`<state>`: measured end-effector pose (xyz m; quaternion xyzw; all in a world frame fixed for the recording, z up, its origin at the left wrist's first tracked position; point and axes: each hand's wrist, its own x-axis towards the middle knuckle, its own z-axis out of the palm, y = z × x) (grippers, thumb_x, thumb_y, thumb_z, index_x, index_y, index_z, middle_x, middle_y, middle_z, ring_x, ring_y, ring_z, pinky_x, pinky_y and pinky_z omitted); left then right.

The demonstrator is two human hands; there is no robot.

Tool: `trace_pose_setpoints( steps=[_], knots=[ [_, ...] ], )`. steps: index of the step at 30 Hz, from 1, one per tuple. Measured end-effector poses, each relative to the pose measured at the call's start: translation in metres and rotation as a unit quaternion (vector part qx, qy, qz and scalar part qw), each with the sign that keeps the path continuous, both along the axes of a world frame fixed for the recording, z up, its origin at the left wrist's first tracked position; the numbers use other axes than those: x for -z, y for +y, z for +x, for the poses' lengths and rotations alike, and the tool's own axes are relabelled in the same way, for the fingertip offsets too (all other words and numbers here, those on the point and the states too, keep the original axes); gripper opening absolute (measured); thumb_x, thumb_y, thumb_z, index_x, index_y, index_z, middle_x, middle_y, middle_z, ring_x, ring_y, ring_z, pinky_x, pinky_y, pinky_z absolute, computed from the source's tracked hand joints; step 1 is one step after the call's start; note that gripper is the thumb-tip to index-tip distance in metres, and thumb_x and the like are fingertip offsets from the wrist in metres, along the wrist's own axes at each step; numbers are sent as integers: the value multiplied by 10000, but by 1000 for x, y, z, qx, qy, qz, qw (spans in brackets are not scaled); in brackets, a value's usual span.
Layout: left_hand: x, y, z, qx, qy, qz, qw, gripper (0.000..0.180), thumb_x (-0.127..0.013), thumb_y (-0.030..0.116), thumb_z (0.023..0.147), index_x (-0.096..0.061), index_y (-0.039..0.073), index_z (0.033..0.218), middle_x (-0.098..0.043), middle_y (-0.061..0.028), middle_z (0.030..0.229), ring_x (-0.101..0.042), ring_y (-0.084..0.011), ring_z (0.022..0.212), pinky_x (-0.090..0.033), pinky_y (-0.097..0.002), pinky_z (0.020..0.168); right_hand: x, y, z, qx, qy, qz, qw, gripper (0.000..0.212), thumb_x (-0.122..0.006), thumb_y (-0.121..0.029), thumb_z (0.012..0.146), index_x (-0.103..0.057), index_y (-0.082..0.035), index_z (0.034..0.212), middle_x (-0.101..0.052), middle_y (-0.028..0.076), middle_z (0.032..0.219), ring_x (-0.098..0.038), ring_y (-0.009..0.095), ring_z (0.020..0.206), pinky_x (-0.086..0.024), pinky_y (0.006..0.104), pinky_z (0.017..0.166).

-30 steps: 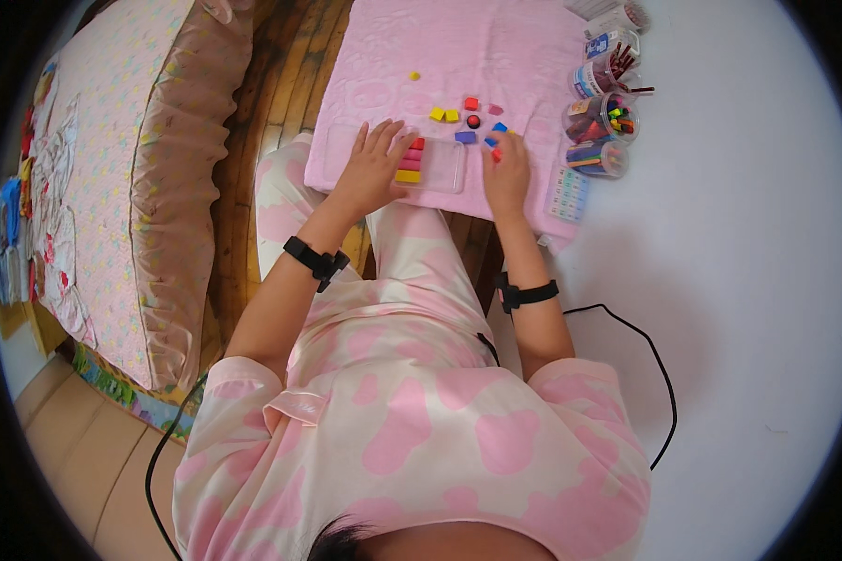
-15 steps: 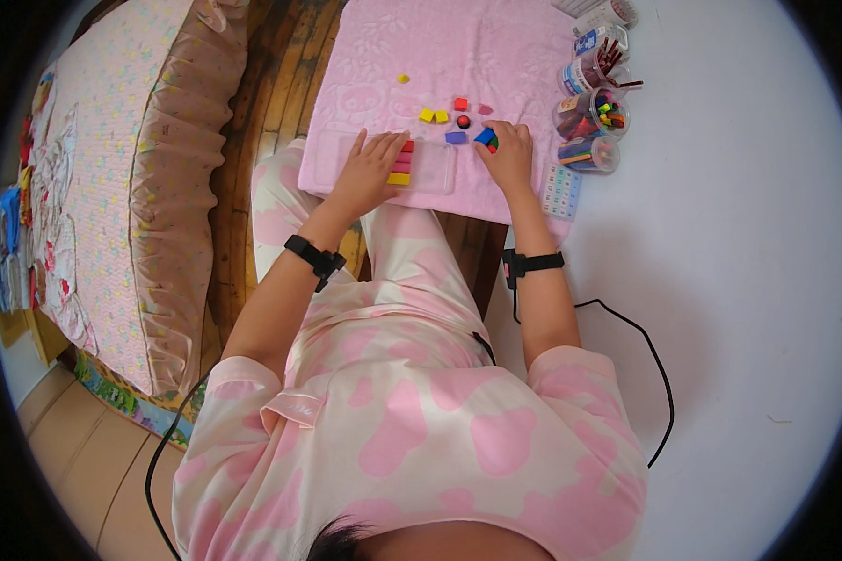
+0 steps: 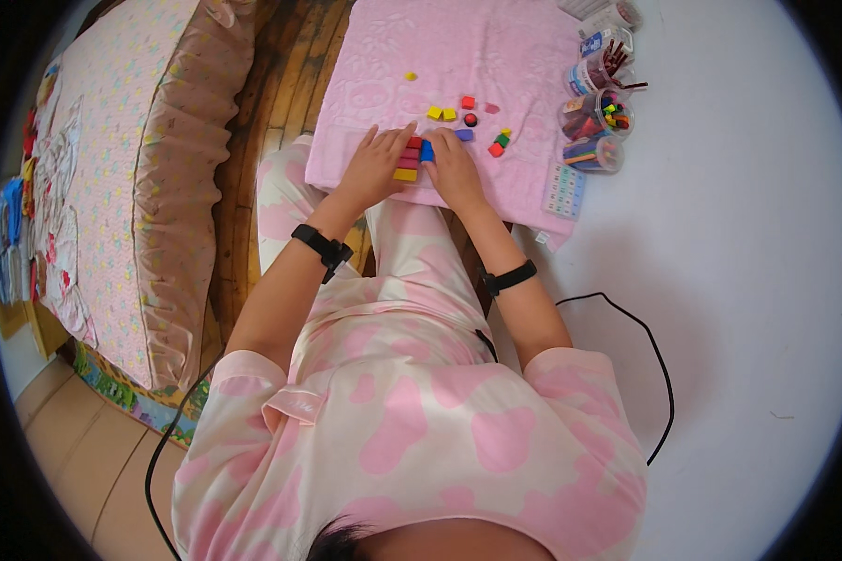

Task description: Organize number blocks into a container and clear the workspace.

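My left hand (image 3: 376, 166) lies with fingers stretched out over a clear shallow tray (image 3: 330, 161), beside a stack of coloured blocks. In that group are a red block (image 3: 415, 143), a pink block (image 3: 409, 154) and a yellow block (image 3: 405, 175). My right hand (image 3: 454, 176) grips a blue block (image 3: 428, 151) against the right side of the group. Just beyond its fingers lies a purple-blue block (image 3: 464, 136). Further right sit a green block (image 3: 503, 140) and a red block (image 3: 496, 150). The fingers partly hide the tray and blocks.
On the pink towel (image 3: 384, 37) are two yellow blocks (image 3: 442, 114), a red cube (image 3: 468, 103), a dark round piece (image 3: 471, 121) and a small yellow piece (image 3: 411, 77). Pen tubs (image 3: 594, 154) and a lettered-looking card (image 3: 565, 191) line the right. A bed (image 3: 112, 187) stands left.
My right hand has moved left with the blue block, bringing it against the blocks by my left hand. The green and red blocks it had covered now show. My left hand stays nearly in place.
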<state>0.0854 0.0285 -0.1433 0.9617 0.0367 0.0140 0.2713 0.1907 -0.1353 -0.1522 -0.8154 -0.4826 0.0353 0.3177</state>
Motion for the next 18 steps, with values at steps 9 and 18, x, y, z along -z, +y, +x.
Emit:
trace_pose_setpoints(
  steps=[9, 18],
  knots=[
    [2, -2, -5, 38, 4, 38, 999, 846, -874, 191, 696, -509, 290, 1453, -483, -114, 1458, -443, -315, 1390, -253, -594, 1220, 10, -50, 36, 168, 11, 57, 984, 403, -747, -66, 822, -622, -57, 1206, -581, 164, 1225, -600, 387, 1101, -502, 442, 959],
    [5, -3, -2, 51, 13, 65, 997, 793, -871, 182, 695, -545, 270, 1412, -470, -122, 1472, -433, -331, 1393, -261, -617, 1209, 32, -76, 58, 228, 22, 45, 972, 556, -803, -19, 743, -537, -53, 1230, -586, 167, 1145, -557, 389, 1128, -487, 454, 927]
  ],
)
